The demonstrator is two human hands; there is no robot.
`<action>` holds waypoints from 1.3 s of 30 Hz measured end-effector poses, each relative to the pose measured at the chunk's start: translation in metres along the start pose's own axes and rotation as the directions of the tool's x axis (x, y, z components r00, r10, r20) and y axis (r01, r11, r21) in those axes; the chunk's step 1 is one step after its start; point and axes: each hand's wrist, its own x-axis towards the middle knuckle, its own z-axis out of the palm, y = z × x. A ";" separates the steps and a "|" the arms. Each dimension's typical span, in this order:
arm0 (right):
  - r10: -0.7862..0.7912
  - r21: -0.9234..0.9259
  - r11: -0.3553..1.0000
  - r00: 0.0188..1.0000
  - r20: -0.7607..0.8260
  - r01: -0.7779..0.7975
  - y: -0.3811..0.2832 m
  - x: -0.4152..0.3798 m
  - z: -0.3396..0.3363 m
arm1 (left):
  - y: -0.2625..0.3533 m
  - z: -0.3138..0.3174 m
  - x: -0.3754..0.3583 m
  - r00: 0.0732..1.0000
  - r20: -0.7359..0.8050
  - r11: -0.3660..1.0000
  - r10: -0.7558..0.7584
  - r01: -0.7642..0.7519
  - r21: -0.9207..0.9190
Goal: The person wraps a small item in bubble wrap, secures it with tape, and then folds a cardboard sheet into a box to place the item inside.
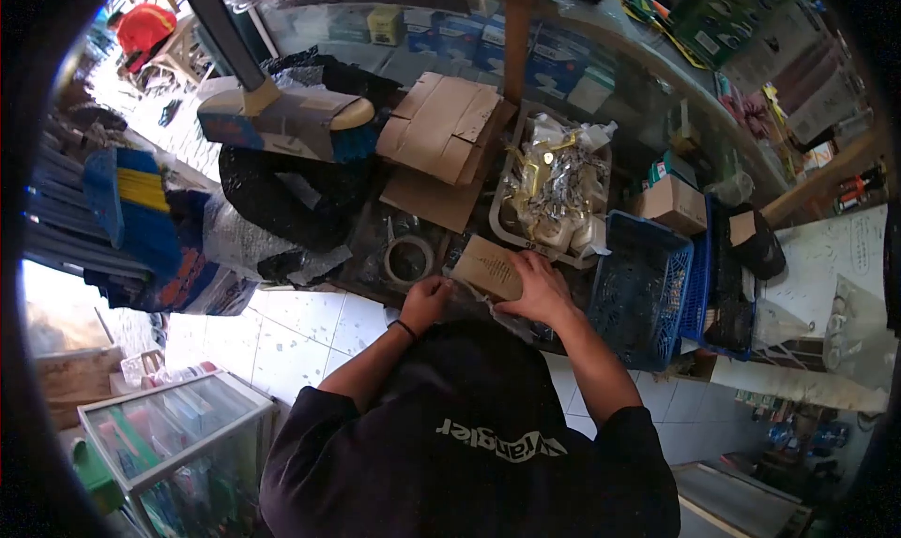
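Observation:
A small brown cardboard box [486, 268] with printed lines on top lies on the counter in front of me. My right hand [542, 289] grips its right end, fingers over the top and thumb along the near edge. My left hand [427, 301] is closed in a pinch just left of the box; what it holds, if anything, I cannot make out. Some clear, crinkled material [466, 299] shows between my hands, along the box's near side. Just beyond my left hand, a roll of tape [409, 259] lies flat.
Flattened cardboard [439, 125] is stacked behind the tape. A white basket [499, 221] of plastic-wrapped parts stands behind the box, and a blue basket [624, 341] to its right. Brooms [282, 121] stand at left. A glass cabinet [178, 425] is at lower left.

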 end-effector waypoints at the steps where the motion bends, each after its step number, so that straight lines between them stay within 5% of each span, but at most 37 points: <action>1: 0.001 0.017 1.000 1.000 0.006 -0.001 0.001 0.001 0.003 | -0.006 -0.001 0.001 1.000 0.009 1.000 0.010 -0.010 -0.014; 6: 0.037 0.073 0.997 0.999 -0.020 -0.035 0.011 -0.001 0.002 | -0.026 0.005 0.015 0.994 0.101 0.994 0.030 -0.019 -0.107; 15: 0.003 0.156 0.988 0.988 -0.151 0.020 0.023 -0.053 -0.060 | 0.000 0.008 0.027 0.993 0.102 0.976 0.061 -0.081 0.204; 21: -0.005 0.188 0.980 0.963 -0.269 0.058 0.010 -0.085 -0.083 | 0.014 0.011 0.039 0.981 0.159 0.953 -0.112 0.060 0.298; 28: -0.209 0.183 0.951 0.955 -0.210 0.248 0.002 -0.084 -0.031 | -0.034 0.010 0.060 0.956 0.269 0.969 0.120 -0.172 0.179; 32: -0.175 0.244 0.946 0.970 -0.169 0.213 0.017 -0.072 0.001 | 0.002 0.003 0.054 0.926 0.367 0.984 -0.093 0.030 0.175; 34: -0.181 0.274 0.936 0.969 -0.167 0.222 0.020 -0.069 0.005 | 0.006 0.002 0.055 0.890 0.409 0.978 -0.200 0.206 0.030; 36: -0.200 0.295 0.924 0.965 -0.170 0.244 0.022 -0.065 0.008 | -0.009 0.004 0.064 0.836 0.434 0.827 -0.336 0.482 -0.289; 39: -0.234 0.320 0.904 0.956 -0.178 0.282 0.026 -0.060 0.012 | -0.021 0.005 0.066 0.861 0.400 0.864 -0.313 0.433 -0.256</action>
